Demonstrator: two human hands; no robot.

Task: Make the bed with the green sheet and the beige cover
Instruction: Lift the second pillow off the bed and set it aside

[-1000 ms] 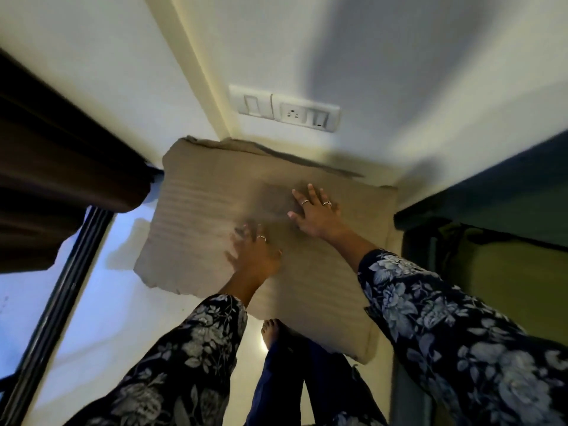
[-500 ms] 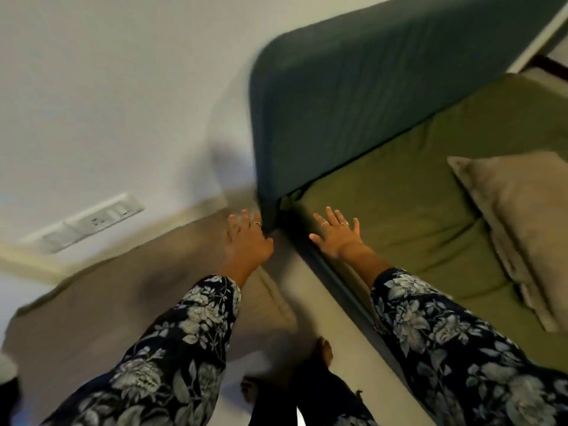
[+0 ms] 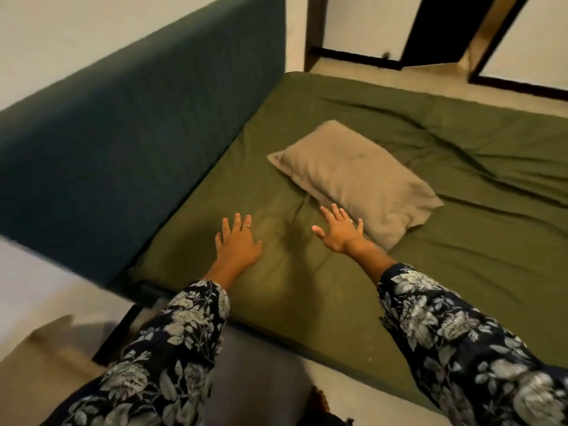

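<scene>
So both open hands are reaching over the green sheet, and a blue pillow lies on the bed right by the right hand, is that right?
Nearly. The pillow is beige, not blue, as the head view shows. The rest holds: the left hand and right hand are both open over the green sheet, and the pillow lies on the bed by the right hand.

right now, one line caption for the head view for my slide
Both open hands, left hand and right hand, reach over the green sheet toward a beige pillow by the teal headboard.
</scene>
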